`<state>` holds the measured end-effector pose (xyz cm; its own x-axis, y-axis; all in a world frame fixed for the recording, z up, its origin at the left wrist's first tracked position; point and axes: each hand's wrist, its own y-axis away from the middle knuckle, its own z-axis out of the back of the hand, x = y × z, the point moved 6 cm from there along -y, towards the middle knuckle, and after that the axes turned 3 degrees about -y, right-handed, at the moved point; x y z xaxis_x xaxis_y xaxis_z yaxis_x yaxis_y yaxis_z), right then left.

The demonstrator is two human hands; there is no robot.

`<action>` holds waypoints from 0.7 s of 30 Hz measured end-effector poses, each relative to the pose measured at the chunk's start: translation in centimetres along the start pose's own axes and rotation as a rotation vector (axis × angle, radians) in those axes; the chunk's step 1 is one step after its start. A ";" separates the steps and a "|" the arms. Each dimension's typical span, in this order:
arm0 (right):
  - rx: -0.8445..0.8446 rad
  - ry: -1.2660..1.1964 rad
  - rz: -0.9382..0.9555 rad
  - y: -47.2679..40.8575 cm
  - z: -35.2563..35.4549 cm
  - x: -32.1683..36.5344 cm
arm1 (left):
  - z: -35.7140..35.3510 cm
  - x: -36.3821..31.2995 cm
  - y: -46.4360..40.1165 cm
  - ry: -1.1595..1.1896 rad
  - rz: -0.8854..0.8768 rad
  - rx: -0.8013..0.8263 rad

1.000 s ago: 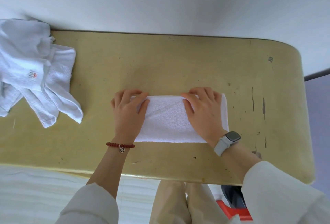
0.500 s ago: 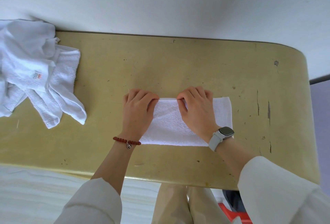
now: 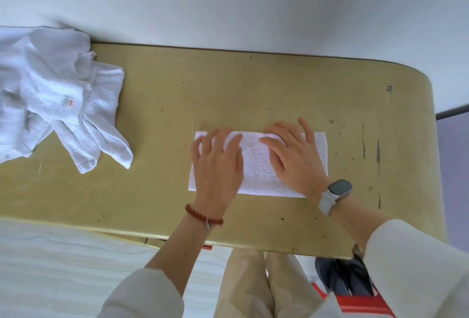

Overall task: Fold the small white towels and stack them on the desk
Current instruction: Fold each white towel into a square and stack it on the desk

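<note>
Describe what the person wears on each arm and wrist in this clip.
Both arms are in loose cream-white long sleeves, pushed back from the wrists. The left hand has a dark red bead bracelet with a small metal charm at the wrist. The right hand has a smartwatch with a dark rounded-square face on a pale grey band. No rings visible.

The scene is lit brightly and evenly by soft, diffuse light; no hard shadows are cast, only a faint one behind the heap of towels [image 3: 58,104] at upper left. Motion blur is seen on the left hand [image 3: 218,163]. Straight edges of the desk [image 3: 279,84] are bowed by wide-angle distortion toward the frame's right.
</note>
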<state>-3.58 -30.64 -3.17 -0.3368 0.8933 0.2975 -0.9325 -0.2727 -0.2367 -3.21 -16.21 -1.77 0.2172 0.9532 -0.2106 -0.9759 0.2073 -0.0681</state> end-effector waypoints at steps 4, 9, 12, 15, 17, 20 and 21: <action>0.160 0.066 -0.081 3.1 0.0 -2.5 | -3.2 -0.6 5.3 -0.080 -0.067 0.245; 0.237 0.059 -0.140 4.8 0.4 -0.1 | -3.5 2.7 2.1 -0.128 -0.227 0.210; 0.259 -0.067 -0.018 6.0 0.1 3.5 | -2.4 4.9 -0.1 -0.193 -0.239 0.175; 0.201 -0.147 0.016 6.2 0.2 4.4 | -0.6 6.1 -0.4 -0.150 -0.117 0.064; 0.128 -0.191 0.074 6.2 0.6 4.4 | 0.3 5.5 1.1 -0.055 -0.051 -0.038; 0.121 -0.206 0.305 7.0 0.9 5.0 | 1.0 3.1 5.1 0.090 -0.105 -0.166; 0.156 -0.203 0.370 7.5 0.9 5.2 | 0.9 2.2 6.7 0.146 -0.144 -0.173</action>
<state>-12.43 -28.38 -2.56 -0.6558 0.6416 0.3978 -0.7475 -0.6254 -0.2238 -9.26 -12.48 -1.78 0.3667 0.8720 -0.3242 -0.9192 0.2859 -0.2707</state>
